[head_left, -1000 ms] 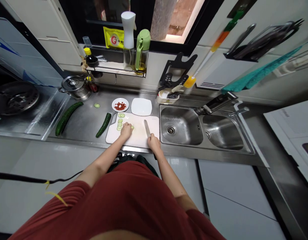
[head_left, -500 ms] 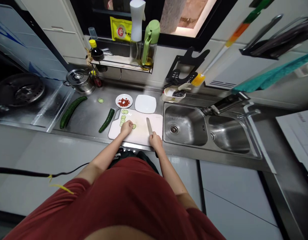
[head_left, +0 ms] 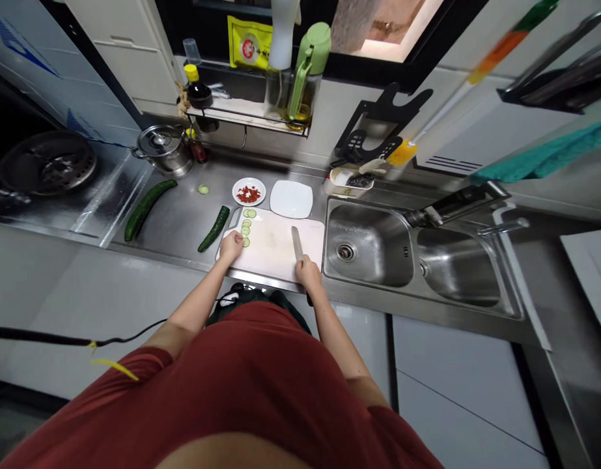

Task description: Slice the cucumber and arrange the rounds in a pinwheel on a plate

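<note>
On the white cutting board, my right hand grips a knife, its blade pointing away from me over the board's right part. My left hand is at the board's left edge with its fingers curled in, beside the cucumber slices. Whether those fingers hold anything is too small to make out. Several slices lie in a column near the board's upper left. Left of the board lies a shorter cucumber. A longer cucumber and a pale green cut piece are farther left on the steel counter.
Behind the board stand a plate of red pieces and a white square plate. A double sink adjoins on the right. A lidded pot stands at the back left, below a bottle shelf.
My left hand has moved left, from the middle-left of the board to its left edge. The slice beside it has gone from the middle of the board. The knife stays in my right hand.
</note>
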`<action>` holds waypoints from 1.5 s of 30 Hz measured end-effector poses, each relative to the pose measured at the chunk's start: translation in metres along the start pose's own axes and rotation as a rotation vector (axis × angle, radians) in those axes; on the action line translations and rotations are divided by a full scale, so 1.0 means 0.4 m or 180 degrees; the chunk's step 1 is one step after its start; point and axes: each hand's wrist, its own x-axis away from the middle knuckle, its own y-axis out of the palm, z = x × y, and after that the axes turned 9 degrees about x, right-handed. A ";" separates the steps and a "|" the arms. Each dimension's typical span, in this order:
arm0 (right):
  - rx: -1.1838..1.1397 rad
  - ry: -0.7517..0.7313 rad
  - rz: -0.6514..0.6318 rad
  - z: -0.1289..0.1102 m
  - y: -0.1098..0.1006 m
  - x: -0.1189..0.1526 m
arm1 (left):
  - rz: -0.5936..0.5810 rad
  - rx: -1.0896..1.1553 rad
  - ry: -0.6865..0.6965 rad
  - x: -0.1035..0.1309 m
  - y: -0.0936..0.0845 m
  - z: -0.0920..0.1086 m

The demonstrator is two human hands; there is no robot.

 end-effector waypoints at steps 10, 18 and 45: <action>0.0024 -0.0029 -0.0026 -0.001 -0.001 -0.001 | 0.0081 -0.0278 0.0050 0.007 -0.021 -0.010; 0.0020 -0.0011 -0.0045 -0.003 -0.003 0.002 | 0.0140 -0.0477 0.0236 0.010 -0.015 -0.007; -0.0022 0.0086 -0.0119 -0.004 -0.009 0.000 | 0.0038 -0.0940 0.0535 -0.233 0.042 0.175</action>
